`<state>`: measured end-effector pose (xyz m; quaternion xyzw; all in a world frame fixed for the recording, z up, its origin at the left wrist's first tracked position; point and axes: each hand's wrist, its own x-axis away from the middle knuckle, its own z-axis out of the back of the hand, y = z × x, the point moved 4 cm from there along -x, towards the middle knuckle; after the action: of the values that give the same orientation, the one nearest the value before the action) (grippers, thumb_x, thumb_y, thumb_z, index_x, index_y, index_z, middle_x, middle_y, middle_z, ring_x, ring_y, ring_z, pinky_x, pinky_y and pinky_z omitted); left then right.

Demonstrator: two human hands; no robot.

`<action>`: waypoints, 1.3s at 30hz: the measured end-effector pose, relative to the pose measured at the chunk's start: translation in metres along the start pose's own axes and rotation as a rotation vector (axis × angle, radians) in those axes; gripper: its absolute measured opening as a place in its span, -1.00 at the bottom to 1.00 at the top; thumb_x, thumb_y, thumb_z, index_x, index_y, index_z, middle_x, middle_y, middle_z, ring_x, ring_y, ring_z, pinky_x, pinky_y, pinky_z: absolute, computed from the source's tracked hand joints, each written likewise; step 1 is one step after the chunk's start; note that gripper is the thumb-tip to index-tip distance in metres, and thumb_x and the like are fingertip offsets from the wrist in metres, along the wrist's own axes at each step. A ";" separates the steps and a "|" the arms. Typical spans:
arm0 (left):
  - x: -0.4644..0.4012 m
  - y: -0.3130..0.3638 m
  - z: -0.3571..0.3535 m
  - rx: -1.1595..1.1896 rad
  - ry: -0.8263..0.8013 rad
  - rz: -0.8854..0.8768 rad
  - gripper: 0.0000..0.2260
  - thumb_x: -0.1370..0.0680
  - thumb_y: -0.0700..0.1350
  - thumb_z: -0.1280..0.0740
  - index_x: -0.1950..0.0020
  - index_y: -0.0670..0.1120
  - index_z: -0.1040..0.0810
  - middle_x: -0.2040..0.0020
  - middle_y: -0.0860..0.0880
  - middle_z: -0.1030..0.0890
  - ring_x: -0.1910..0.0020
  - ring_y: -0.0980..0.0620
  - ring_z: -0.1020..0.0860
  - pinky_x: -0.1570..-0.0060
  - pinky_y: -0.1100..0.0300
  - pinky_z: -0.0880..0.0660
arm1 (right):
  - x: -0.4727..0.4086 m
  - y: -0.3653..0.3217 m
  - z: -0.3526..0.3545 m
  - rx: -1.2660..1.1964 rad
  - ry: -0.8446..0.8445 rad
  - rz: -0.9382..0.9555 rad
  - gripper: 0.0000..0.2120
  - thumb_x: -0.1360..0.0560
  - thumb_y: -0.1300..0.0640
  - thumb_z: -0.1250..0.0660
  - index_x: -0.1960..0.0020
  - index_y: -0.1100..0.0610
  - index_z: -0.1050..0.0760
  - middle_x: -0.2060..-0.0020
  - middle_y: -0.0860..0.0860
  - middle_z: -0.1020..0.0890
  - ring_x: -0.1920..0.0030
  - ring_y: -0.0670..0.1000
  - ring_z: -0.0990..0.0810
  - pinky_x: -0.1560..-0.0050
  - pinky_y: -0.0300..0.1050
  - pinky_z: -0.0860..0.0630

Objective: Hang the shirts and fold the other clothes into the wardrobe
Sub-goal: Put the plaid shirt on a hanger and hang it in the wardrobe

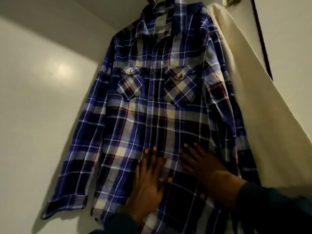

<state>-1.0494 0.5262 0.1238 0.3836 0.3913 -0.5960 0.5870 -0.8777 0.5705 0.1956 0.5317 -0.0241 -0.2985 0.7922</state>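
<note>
Blue plaid flannel fills the view: a long-sleeved shirt [152,102] with two buttoned chest pockets hangs inside the wardrobe [42,92], its collar up at 12 o'clock under a metal rail [152,0] that is only partly in view. No hanger can be made out under the collar. A cream garment [239,85] hangs just beside it toward 2 o'clock, touching the shirt's edge.

Both hands lie flat on the lower front of the shirt. The left hand [148,179] sits at about 6 o'clock with its fingers straight and close together, pointing up along the button placket. The right hand [202,166] sits at about 5 o'clock, fingers spread wide and straight, palm pressed to the cloth. Neither hand holds anything; dark green sleeves cover both wrists.

The step in hand looks like smoothing a shirt already hung, so this garment seems nearly done. The next move probably calls for lifting both palms off gently, so the shirt does not swing or slip from the rail, then turning for the next piece of clothing, which is out of view.
</note>
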 end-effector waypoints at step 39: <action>0.132 0.045 0.054 0.087 -0.283 0.205 -0.77 -0.67 0.05 -0.21 -0.11 -0.04 -0.58 0.23 -0.09 -0.63 0.21 -0.11 -0.57 0.32 0.14 -0.30 | 0.116 -0.130 0.002 -0.508 0.508 -0.149 -0.80 -0.35 0.21 -0.45 0.02 0.15 -0.60 0.22 0.11 -0.59 0.19 0.18 -0.52 0.14 0.01 -0.40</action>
<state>-1.0060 0.4233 0.0235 0.3588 0.2373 -0.5973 0.6769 -0.8416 0.4779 0.0524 0.3753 0.2871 -0.2104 0.8558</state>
